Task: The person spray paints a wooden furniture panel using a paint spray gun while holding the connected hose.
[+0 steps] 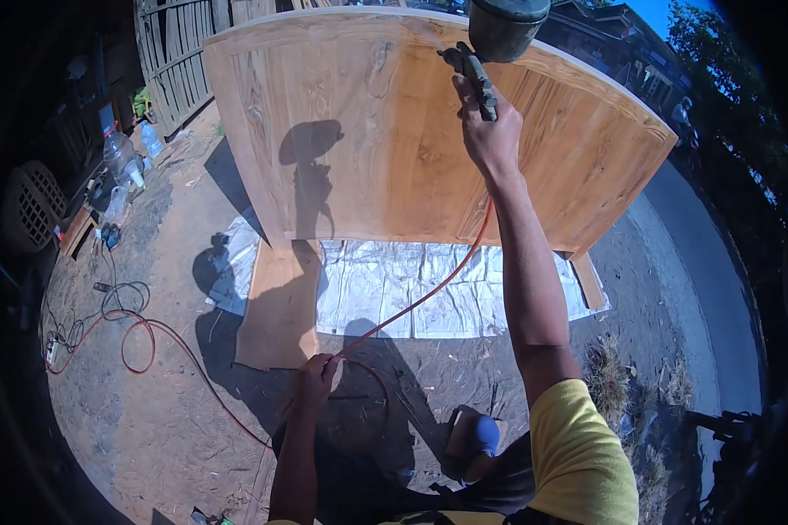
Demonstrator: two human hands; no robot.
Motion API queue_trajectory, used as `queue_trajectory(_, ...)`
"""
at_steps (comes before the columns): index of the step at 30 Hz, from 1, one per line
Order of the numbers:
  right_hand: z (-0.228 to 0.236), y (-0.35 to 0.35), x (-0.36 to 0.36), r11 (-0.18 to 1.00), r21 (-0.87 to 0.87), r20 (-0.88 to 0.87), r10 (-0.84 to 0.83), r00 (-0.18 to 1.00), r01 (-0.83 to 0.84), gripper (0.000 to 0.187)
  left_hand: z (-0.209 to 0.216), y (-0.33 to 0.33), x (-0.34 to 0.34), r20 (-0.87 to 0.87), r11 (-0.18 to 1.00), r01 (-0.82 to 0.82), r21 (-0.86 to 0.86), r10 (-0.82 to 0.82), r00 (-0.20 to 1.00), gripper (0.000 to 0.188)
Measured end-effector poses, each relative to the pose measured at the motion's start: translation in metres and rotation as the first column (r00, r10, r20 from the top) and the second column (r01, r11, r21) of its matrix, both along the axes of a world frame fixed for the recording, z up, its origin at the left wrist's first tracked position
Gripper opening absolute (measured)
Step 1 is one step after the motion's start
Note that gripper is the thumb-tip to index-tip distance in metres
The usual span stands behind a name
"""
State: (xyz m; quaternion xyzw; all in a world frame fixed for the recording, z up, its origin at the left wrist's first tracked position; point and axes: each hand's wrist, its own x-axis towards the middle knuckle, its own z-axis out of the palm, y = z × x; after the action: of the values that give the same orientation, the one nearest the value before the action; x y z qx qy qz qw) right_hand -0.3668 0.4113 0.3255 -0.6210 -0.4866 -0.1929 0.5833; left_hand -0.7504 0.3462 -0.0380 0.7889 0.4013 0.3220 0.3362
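Note:
My right hand [494, 131] is raised and wrapped round the grip of a spray gun [473, 77], which has a dark cup [510, 28] on top. A faint mist shows at its nozzle, near the upper edge of a large wooden panel [429, 149]. The panel's middle and right are a deeper orange-brown, while its left part is paler. Down by my left leg, my left hand [313, 381] is closed round a red air hose [411, 304]. This hose runs up behind my right forearm toward the gun.
A white sheet [403, 293] lies beneath the panel, with a brown board [276, 324] at its left. Hose loops and cables [127, 302] lie on the ground at left, near plastic bottles [121, 156]. Dry grass [606, 376] grows at right beside a road [709, 262].

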Motion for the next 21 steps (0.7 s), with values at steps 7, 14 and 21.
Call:
queue_trajectory(7,-0.113,-0.004,-0.003,0.977,-0.214,-0.121,-0.020,0.992,-0.006,0.044,-0.019,0.005,-0.026,-0.063,0.994,-0.110,-0.006,0.110,0.992,0.024)
queue_trajectory(14,-0.230,-0.011,-0.009,0.946,-0.321,-0.258,-0.041,0.965,-0.045,0.043,-0.017,0.006,-0.037,-0.083,0.991,-0.120,-0.057,0.115,0.990,0.023)
queue_trajectory(21,-0.339,-0.003,-0.013,0.887,-0.461,-0.310,-0.122,0.943,-0.037,0.050,-0.014,0.000,-0.044,-0.127,0.991,-0.129,-0.023,0.126,0.984,0.021)
